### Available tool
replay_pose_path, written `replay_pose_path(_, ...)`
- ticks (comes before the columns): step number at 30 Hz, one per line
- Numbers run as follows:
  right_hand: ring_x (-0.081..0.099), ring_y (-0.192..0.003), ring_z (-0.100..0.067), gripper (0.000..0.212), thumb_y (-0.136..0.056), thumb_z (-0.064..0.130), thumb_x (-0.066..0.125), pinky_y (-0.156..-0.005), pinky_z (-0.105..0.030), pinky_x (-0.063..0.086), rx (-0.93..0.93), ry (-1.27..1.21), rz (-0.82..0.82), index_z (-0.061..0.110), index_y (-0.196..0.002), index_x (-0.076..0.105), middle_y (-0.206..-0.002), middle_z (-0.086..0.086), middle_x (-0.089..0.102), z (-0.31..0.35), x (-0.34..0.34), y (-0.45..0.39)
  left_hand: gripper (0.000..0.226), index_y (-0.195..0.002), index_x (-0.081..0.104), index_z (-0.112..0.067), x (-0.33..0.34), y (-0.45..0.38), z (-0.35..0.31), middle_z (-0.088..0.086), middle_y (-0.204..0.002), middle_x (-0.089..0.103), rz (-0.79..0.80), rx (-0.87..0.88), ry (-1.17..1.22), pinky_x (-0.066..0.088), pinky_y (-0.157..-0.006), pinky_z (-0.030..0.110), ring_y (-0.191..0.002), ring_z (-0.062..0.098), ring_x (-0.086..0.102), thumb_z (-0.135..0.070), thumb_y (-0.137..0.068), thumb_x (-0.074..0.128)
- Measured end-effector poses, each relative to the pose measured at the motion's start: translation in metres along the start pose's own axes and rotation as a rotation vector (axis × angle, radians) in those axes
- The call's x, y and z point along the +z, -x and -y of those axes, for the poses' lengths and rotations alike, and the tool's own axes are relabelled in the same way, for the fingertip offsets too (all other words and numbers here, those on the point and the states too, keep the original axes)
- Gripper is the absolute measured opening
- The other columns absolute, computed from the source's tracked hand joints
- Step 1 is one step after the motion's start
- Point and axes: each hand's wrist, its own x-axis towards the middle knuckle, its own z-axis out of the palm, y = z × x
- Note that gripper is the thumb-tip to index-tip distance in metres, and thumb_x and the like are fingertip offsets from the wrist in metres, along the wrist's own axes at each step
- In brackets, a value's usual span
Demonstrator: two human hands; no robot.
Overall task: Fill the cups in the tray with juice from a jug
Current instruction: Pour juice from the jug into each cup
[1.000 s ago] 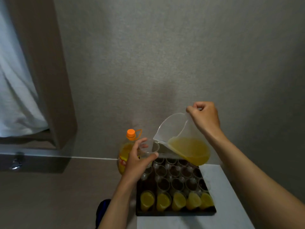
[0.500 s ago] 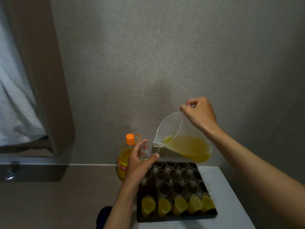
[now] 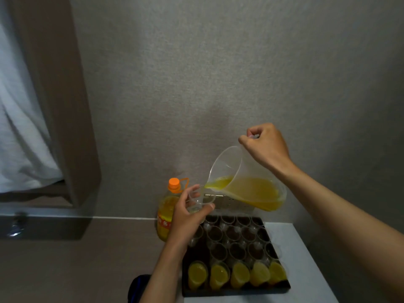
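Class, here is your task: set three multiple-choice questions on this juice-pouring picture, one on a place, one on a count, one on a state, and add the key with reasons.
1. Where does the orange-capped bottle stand?
A. left of the tray
B. inside the tray
C. right of the tray

2. How many filled cups stand in the tray's nearest row?
A. three
B. five
C. eight

3. How is the jug held?
A. upright
B. upside down
C. tipped towards the held cup

Key:
1 A: the bottle stands beyond the left hand, off the tray's left edge.
2 B: five cups hold yellow juice.
3 C: the right hand tilts it, juice at the spout.
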Motion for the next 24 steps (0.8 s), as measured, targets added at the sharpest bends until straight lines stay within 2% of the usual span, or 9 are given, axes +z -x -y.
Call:
replay_pose_path(4, 0.038, -0.049, -0.015, 0.038, -0.079, 0.025, 0.066, -0.055, -0.031, 0.034, 0.001, 0.011, -0.005, 0.013, -0.051, 0.043, -0.041, 0.006, 0.033, 0.005, -0.001, -0.003, 0.054, -0.119, 0.063, -0.042, -0.001, 0.001, 0.004, -0.018, -0.128, 0.062, 0.001, -0.004, 0.004, 0.048, -0.078, 0.012, -0.123, 0.002, 0.055, -0.017, -0.078, 0.087)
replay_pose_path(12, 0.035, -0.047, -0.014, 0.040, -0.078, 0.025, 0.066, -0.053, -0.030, 0.030, -0.017, 0.019, -0.002, 0.012, -0.050, 0.040, -0.043, 0.004, 0.030, 0.009, 0.001, -0.006, 0.054, -0.114, 0.064, -0.040, -0.003, -0.001, 0.015, -0.017, -0.120, 0.066, -0.043, 0.000, 0.028, 0.051, -0.077, 0.011, -0.114, -0.001, 0.059, -0.010, -0.076, 0.087)
replay_pose_path(17, 0.035, -0.048, -0.016, 0.038, -0.078, 0.026, 0.065, -0.053, -0.030, 0.031, -0.022, 0.032, -0.003, 0.011, -0.053, 0.041, -0.045, 0.002, 0.031, 0.012, 0.001, -0.008, 0.055, -0.114, 0.067, -0.037, -0.008, -0.004, 0.027, -0.025, -0.113, 0.068, -0.081, 0.016, -0.006, 0.051, -0.101, 0.031, -0.117, 0.000, 0.059, -0.008, -0.074, 0.089)
replay_pose_path(19, 0.036, -0.048, -0.015, 0.038, -0.079, 0.026, 0.065, -0.053, -0.030, 0.032, -0.020, 0.030, -0.007, 0.011, -0.053, 0.042, -0.045, 0.003, 0.032, 0.013, 0.001, -0.008, 0.056, -0.116, 0.066, -0.034, -0.010, -0.003, 0.029, -0.026, -0.114, 0.067, -0.082, 0.018, -0.008, 0.051, -0.101, 0.032, -0.115, -0.002, 0.060, -0.007, -0.073, 0.089)
replay_pose_path(24, 0.038, -0.050, -0.016, 0.036, -0.078, 0.028, 0.065, -0.054, -0.031, 0.034, -0.027, 0.029, -0.014, 0.011, -0.055, 0.044, -0.047, 0.001, 0.033, 0.014, -0.001, -0.008, 0.057, -0.116, 0.066, -0.034, -0.010, 0.000, 0.033, -0.013, -0.119, 0.069, -0.095, 0.012, 0.003, 0.055, -0.096, 0.030, -0.115, 0.007, 0.064, -0.006, -0.073, 0.089)
